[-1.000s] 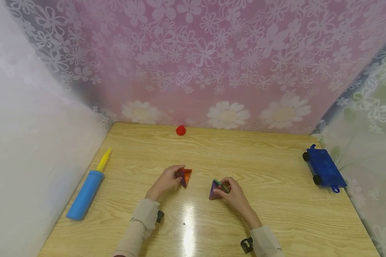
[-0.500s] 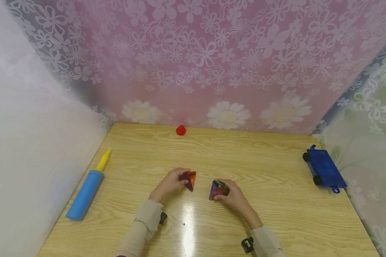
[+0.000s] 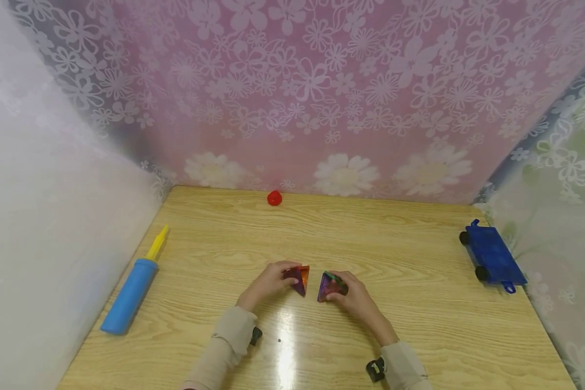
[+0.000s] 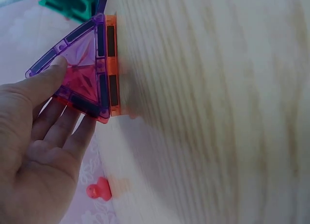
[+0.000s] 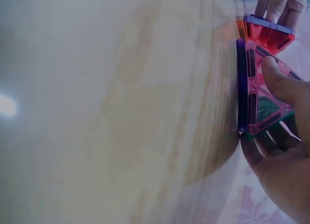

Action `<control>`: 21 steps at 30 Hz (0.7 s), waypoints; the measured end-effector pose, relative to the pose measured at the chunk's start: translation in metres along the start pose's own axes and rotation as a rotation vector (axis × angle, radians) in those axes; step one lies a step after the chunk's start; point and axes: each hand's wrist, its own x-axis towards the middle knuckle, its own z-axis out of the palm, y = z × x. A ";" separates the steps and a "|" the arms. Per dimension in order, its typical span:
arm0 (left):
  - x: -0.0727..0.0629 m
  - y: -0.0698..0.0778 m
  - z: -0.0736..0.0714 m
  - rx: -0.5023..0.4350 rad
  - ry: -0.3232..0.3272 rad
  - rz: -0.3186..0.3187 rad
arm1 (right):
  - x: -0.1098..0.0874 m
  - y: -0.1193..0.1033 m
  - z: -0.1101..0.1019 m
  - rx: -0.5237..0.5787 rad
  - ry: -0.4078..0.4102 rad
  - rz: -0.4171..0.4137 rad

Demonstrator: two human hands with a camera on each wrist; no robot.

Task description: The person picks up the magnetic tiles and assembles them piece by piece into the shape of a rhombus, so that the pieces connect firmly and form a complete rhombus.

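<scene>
My left hand [image 3: 273, 281] holds a small pyramid of see-through magnetic tiles [image 4: 85, 83], with the thumb on a purple triangle and the fingers round the red side. Its orange tile [image 4: 112, 64] lies along the tabletop in the left wrist view. Opposite it, my right hand [image 3: 358, 295] grips a second magnetic-tile pyramid [image 5: 261, 93]. The thumb presses the pink triangle, and the fingers are behind the green one. A dark purple tile [image 5: 241, 88] forms its base at the table. A narrow gap separates the two pyramids in the head view.
A red rubber duck [image 4: 99, 189] sits at the table's back edge. The blue hand pump [image 3: 129, 297] with a yellow nozzle lies along the left side. At the right edge is a blue toy cart [image 3: 494, 255] with black wheels. Floral curtains [image 3: 283, 108] surround the wooden table [image 3: 214, 227].
My left hand has brought its pyramid to the right and slightly nearer the front, narrowing the gap. My right hand has stayed nearly in place, its fingers shifting a little on its pyramid.
</scene>
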 end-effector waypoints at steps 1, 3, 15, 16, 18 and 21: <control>0.000 0.001 0.002 -0.003 0.001 0.002 | 0.001 0.000 0.000 0.007 -0.005 0.007; 0.001 0.003 0.005 -0.007 0.005 -0.001 | 0.002 0.001 -0.001 0.007 -0.011 0.016; 0.005 0.007 0.019 0.012 0.024 -0.019 | 0.008 0.004 -0.007 0.004 -0.057 0.034; 0.005 0.008 0.020 0.009 0.028 -0.019 | 0.008 0.005 -0.008 0.010 -0.064 0.036; 0.006 0.011 0.022 -0.002 0.037 -0.018 | 0.009 0.005 -0.009 0.023 -0.076 0.035; 0.007 0.012 0.026 0.006 0.052 -0.006 | 0.010 0.004 -0.010 0.033 -0.093 0.027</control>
